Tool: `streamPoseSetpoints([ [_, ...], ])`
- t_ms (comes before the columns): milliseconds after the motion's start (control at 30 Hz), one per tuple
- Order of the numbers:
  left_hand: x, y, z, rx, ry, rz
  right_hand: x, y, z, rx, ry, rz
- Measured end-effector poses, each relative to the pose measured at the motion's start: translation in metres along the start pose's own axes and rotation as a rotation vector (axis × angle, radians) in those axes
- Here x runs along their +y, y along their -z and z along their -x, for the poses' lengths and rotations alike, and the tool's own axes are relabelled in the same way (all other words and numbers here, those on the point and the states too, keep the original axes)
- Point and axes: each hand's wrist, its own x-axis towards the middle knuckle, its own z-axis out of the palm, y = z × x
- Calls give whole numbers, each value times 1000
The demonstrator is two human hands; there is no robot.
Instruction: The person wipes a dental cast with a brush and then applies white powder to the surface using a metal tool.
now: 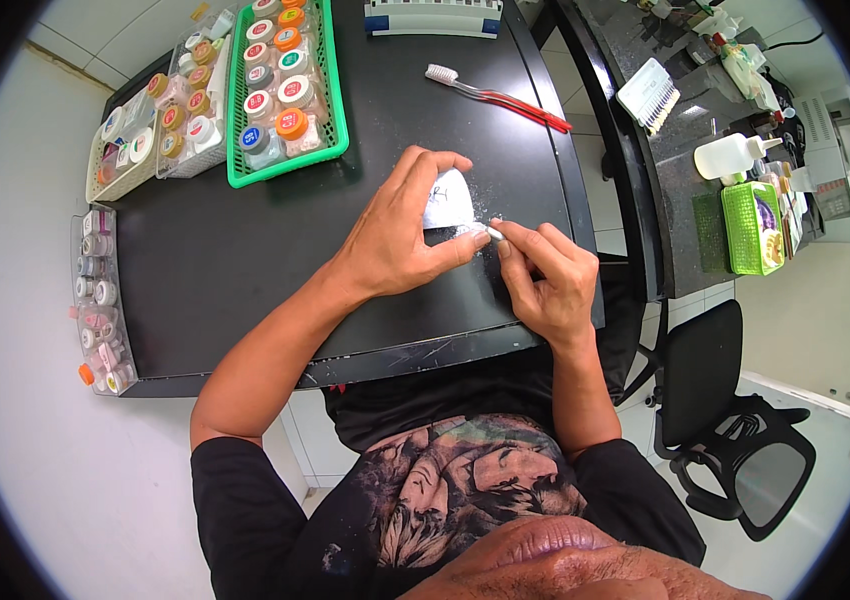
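Note:
My left hand rests on the black table and pins down a small white plaster-like piece with thumb and fingers. My right hand is closed around a thin silver tool, whose tip touches the edge of the white piece by my left thumb. White dust lies on the table around the piece.
A green basket and clear trays of small capped jars stand at the table's far left. A red-handled toothbrush lies at the back. A side counter at the right holds a white bottle, a green box and tooth shade tabs. A black chair stands lower right.

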Motion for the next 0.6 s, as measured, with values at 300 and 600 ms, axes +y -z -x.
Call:
streamPoseSetpoints([
  [300,-1,0,0,0,6,-1,-2,1,-1,2,4,6],
  [600,0,1,0,-9,10,-6,-1,-1,1,16,6,23],
])
